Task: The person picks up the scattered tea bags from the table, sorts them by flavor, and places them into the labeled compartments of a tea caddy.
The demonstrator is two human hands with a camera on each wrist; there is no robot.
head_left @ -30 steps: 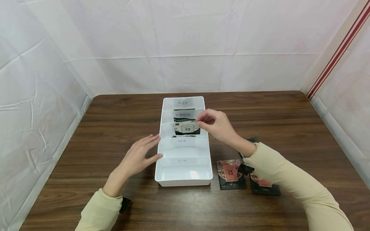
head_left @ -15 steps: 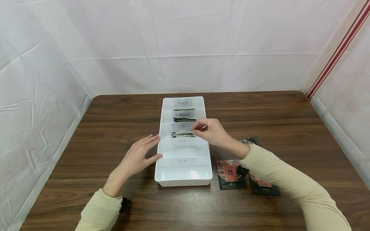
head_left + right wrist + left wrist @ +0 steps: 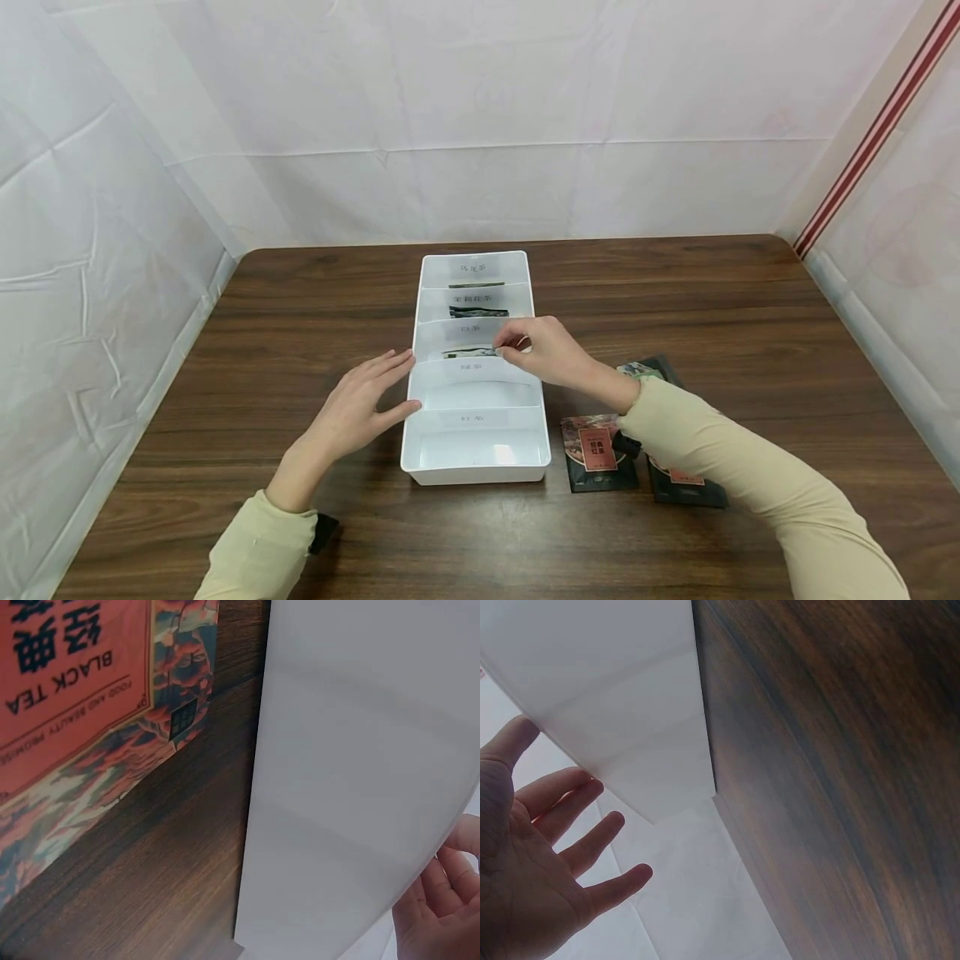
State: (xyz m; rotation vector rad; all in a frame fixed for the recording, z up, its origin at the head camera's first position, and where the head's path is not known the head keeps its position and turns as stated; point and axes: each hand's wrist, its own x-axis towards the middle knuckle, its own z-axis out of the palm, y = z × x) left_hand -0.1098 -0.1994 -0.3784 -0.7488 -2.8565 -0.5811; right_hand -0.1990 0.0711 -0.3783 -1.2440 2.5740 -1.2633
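Observation:
A long white divided box (image 3: 474, 477) with labelled compartments stands on the table. My right hand (image 3: 543, 354) reaches over its right rim into the third compartment from the back. Thumb and fingers pinch the right end of a tea packet (image 3: 467, 353), which stands low in that slot with only its top edge showing. In the right wrist view the box wall hides the packet from the right hand (image 3: 439, 904). My left hand (image 3: 358, 408) touches the left rim with fingers extended; the left wrist view shows the left hand (image 3: 547, 840) with fingertips right at the box edge.
Dark packets (image 3: 547, 645) are absent from the left side; right of the box lie a red-labelled black tea packet (image 3: 597, 454), another red-labelled packet (image 3: 682, 487) and a green-patterned packet (image 3: 637, 371) partly behind the right sleeve. Dark packets (image 3: 477, 312) stand in the second compartment.
My right hand has moved down and toward the front with the tea packet, which has sunk from showing its face to showing only its top edge. My left hand stays put.

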